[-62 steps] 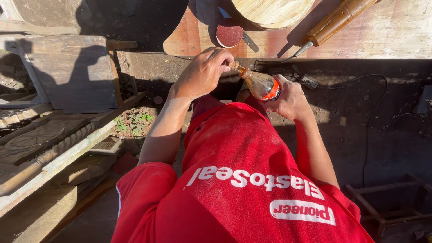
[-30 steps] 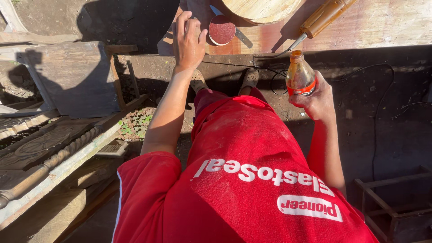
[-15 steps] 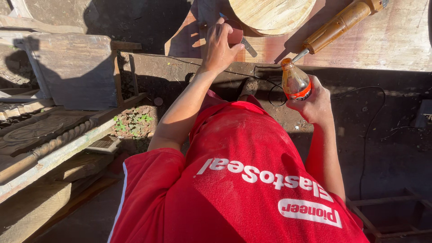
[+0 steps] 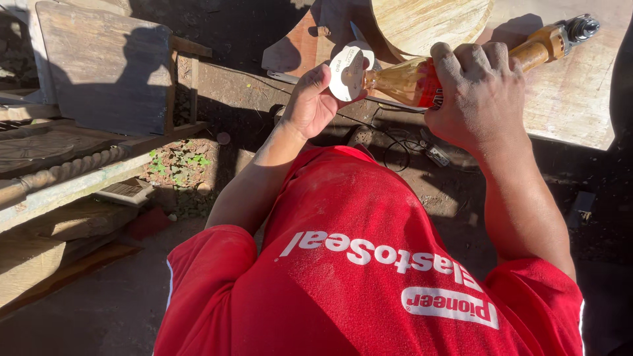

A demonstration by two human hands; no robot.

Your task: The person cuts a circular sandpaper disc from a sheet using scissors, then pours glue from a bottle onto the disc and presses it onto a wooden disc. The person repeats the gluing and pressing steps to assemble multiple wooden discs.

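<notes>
Sunlight is hard on everything here, so shadows are deep, but the hands are easy to read. Right hand [image 4: 481,92] is wrapped tight around a small bottle [image 4: 402,80] of amber liquid with a red label, fingers curled over the body of it, bottle lying nearly sideways with its neck pointing left. Left hand [image 4: 313,102] is pinching a round white disc [image 4: 347,70], looks like a sanding pad with some print on it, between thumb and fingertips. The bottle's mouth sits right against the face of that disc, pretty much touching. I can't tell if anything is coming out of it.

Both hands are up in front of the person's chest, over the near edge of a wooden tabletop [image 4: 580,99], pale and dusty. On that tabletop, just behind the bottle, there's a round wooden piece [image 4: 428,23] with lots of grain showing, only partly in view at the top. Off to the right lies a power tool [image 4: 550,41] with a yellowish body and a metal end, partly hidden behind the right hand.

Red shirt [image 4: 369,264] fills the lower half, dusted with fine sawdust. Down on the dirt ground under the hands there's a dark cable [image 4: 395,142]. Left side has weathered wooden planks [image 4: 105,72], a twisted carved wooden post [image 4: 66,171] lying flat, and a patch of small green weeds [image 4: 175,165].
</notes>
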